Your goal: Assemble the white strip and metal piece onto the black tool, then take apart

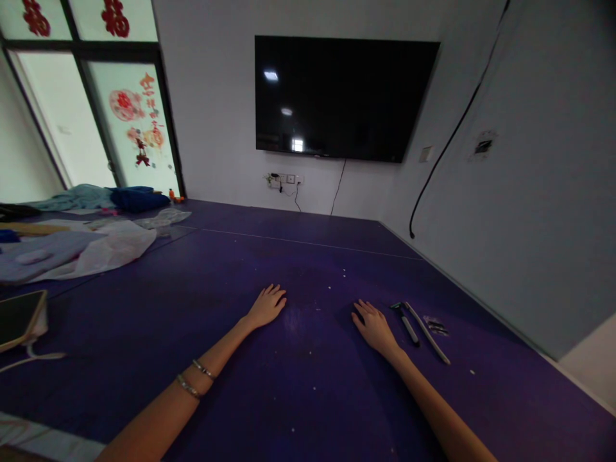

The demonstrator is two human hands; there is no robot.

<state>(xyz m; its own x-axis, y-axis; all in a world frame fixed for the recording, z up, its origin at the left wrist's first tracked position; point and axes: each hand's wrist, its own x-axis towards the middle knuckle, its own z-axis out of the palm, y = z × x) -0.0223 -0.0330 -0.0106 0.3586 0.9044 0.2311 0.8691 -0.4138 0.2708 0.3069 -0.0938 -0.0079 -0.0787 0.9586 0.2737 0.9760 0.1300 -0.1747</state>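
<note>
My left hand (266, 306) rests palm down on the purple tabletop (298, 372), its fingers stretched out and holding nothing. Two bracelets (191, 380) circle that forearm. My right hand (373, 324) also lies flat on the surface, fingers loosely spread, with nothing in it. Just right of it lie a razor-like tool (409, 328) with a grey handle and a long, thin pale stick (428, 335), both apart from the hand. Beside them is a small packet or patch with black strips (436, 325). Small white specks are scattered between and around the hands.
A phone (22, 319) with a white cable (45, 356) lies at the left edge. Behind it are plastic sheets (120, 247) and folded blue cloth (137, 198). A television (344, 99) hangs on the far wall, and a black cable (455, 128) dangles at the right.
</note>
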